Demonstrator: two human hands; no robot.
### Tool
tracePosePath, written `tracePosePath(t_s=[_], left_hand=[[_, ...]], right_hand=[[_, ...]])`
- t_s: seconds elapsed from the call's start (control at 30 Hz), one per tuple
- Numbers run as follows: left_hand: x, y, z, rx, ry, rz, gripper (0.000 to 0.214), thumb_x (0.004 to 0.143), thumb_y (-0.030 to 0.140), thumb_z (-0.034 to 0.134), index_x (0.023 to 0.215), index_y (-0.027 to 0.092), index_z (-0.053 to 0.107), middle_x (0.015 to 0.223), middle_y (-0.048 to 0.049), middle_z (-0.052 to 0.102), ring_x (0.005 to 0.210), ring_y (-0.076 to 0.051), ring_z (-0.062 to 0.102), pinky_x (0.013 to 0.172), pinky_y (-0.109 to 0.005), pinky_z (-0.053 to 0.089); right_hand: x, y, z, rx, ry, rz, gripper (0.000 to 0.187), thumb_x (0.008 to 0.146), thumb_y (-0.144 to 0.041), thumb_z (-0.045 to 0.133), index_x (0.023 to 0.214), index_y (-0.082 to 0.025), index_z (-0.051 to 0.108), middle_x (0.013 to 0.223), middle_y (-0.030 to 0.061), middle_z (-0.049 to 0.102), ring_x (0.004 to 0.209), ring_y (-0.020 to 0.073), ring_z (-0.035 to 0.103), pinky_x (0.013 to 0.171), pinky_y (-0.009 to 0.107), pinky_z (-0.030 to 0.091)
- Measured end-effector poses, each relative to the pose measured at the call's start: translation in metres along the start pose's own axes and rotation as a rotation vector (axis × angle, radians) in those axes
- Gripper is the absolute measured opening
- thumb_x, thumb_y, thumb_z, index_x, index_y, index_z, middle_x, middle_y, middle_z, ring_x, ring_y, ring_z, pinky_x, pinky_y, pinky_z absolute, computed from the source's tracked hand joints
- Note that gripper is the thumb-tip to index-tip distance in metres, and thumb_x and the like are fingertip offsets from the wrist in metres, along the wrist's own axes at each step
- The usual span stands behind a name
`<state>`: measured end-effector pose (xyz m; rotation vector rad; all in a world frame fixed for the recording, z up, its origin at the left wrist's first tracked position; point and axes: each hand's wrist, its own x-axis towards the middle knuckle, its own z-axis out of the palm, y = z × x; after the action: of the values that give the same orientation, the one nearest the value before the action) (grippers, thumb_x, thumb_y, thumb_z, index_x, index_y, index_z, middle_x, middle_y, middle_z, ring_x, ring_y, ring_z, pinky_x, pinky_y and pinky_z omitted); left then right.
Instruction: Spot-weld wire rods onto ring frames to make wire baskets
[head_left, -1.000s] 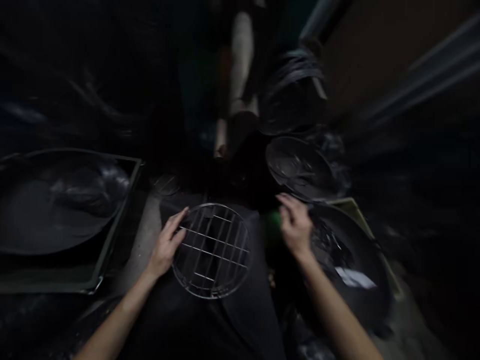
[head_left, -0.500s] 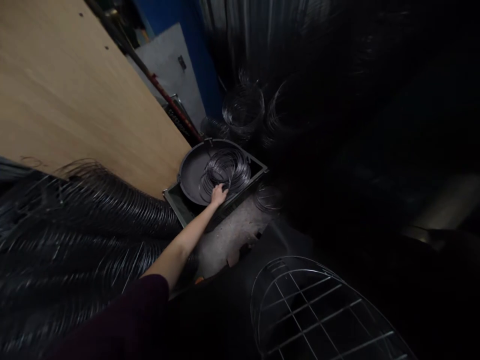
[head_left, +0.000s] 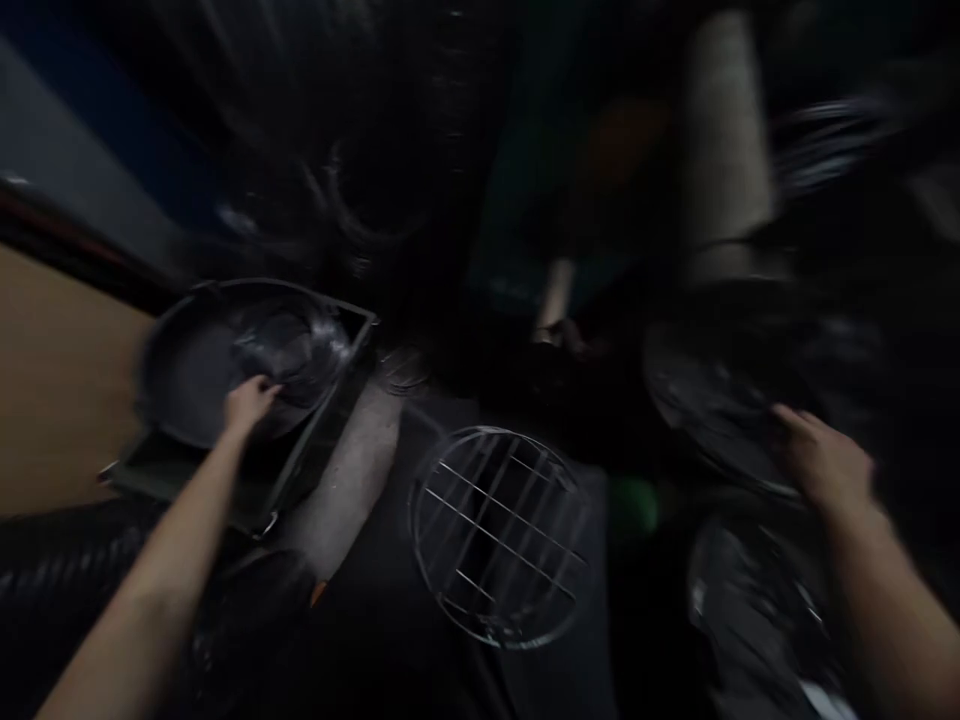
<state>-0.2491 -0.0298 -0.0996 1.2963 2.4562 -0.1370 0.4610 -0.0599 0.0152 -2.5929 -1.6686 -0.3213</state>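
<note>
My left hand [head_left: 251, 402] reaches into a wide dark basin [head_left: 191, 370]. Its fingers are closed at the near edge of a coil of loose wire rings [head_left: 292, 345]. On the right, my right hand [head_left: 825, 460] is over a dark round container [head_left: 739, 470]; its fingers look pressed together, and blur hides what they may hold. Between my hands lies a round wire grid [head_left: 499, 540], with straight cross wires inside a ring frame. Neither hand touches it.
A metal frame [head_left: 315, 440] supports the basin. Another container [head_left: 757, 620] of dark pieces stands at the lower right. Wooden board [head_left: 60, 390] borders the left side, and a pale roll or post [head_left: 727, 140] rises at the back right. Much is dark and blurred.
The view has swung right, so the basin and grid sit further left. My right hand has come into view over the right container. My left hand stays at the wire rings.
</note>
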Motion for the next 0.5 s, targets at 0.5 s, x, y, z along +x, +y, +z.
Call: tracePosePath(t_s=[0.5], left_hand=[[-0.095, -0.072, -0.102, -0.628, 0.832, 0.118, 0.017, 0.090, 0.041, 0.037, 0.101, 0.030, 0.044, 0.089, 0.0070, 0.056, 0.069, -0.012, 0.054, 0.066, -0.027, 0.043]], right_hand=[[-0.262, -0.135, -0.101, 0.582, 0.331, -0.928, 0.018, 0.088, -0.023, 0.053, 0.085, -0.028, 0.070, 0.043, -0.0050, 0.045, 0.044, 0.0091, 0.043, 0.048, 0.025, 0.033]])
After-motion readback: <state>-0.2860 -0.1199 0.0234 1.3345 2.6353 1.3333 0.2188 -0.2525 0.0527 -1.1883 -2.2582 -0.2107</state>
